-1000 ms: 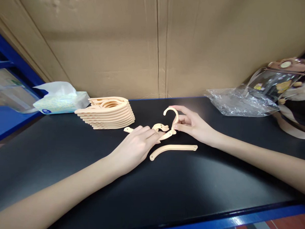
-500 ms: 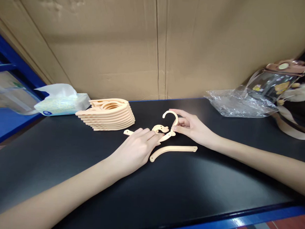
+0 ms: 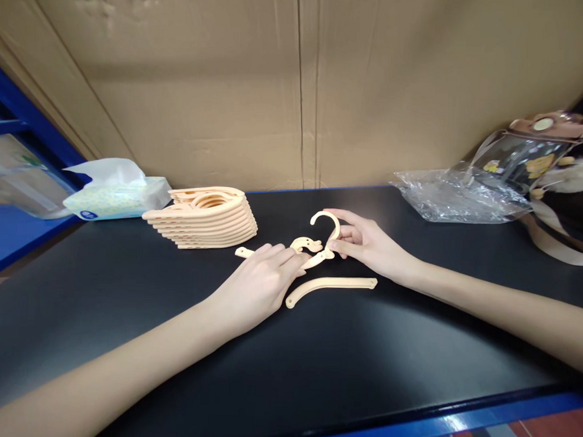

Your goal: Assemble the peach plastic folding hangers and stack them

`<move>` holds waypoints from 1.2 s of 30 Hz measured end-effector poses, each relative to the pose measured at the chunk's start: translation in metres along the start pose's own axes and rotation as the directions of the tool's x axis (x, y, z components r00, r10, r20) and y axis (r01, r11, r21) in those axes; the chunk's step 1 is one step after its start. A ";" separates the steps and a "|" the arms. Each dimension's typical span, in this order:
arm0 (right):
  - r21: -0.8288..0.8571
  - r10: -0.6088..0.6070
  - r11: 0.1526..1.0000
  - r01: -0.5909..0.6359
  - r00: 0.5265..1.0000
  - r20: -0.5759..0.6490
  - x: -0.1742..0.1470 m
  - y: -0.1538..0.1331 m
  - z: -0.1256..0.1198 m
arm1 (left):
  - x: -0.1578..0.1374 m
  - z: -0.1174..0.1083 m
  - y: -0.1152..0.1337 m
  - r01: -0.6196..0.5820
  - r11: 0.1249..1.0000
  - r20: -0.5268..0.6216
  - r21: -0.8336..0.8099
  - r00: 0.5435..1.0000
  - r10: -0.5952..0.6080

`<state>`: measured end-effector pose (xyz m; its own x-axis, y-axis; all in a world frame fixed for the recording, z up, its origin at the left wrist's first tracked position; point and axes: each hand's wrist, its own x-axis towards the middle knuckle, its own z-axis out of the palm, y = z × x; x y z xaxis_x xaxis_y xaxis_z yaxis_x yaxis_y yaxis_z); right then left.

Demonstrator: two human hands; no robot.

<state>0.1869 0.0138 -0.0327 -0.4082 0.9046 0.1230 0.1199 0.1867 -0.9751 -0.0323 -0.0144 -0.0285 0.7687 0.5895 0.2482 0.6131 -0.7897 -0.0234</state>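
Between the thumb and fingers of my right hand [image 3: 362, 243] is a cream plastic hanger hook [image 3: 336, 228], its curved tip pointing left. The hook's base meets the end of a cream hanger arm [image 3: 315, 260]. My left hand [image 3: 265, 278] is closed over that arm and presses it to the black table; its fingers cover the middle of the piece. Just behind the left fingertips lies a small curved cream piece with holes [image 3: 307, 244]. A loose bent hanger arm [image 3: 334, 284] rests on the table in front of both hands.
A stack of cream folded hangers [image 3: 205, 219] stands at the back left, beside a tissue pack [image 3: 117, 196]. At the back right are a crumpled clear plastic bag [image 3: 459, 196] and a strapped bottle [image 3: 523, 156]. Cardboard [image 3: 205, 81] rises behind the black table [image 3: 363, 367].
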 end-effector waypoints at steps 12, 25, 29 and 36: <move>-0.020 -0.020 1.000 0.020 1.000 -0.009 0.000 0.001 0.001 | 0.000 0.001 0.001 0.010 1.000 -0.016 -0.007 1.000 -0.011; -0.013 -0.008 1.000 0.008 1.000 0.004 0.000 0.001 0.002 | 0.000 0.002 0.001 0.002 1.000 -0.019 0.023 1.000 -0.002; -0.002 -0.013 1.000 0.013 1.000 -0.023 0.000 0.001 0.002 | 0.000 -0.001 0.003 0.022 0.998 -0.045 0.063 0.999 -0.019; 0.030 0.020 0.999 -0.019 1.000 -0.007 -0.001 -0.002 0.002 | 0.006 -0.014 0.011 0.196 0.979 0.024 0.052 0.980 -0.198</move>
<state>0.1857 0.0115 -0.0314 -0.3997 0.9106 0.1052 0.1006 0.1576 -0.9824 -0.0234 -0.0215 -0.0140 0.6364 0.7379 0.2247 0.7607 -0.6487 -0.0242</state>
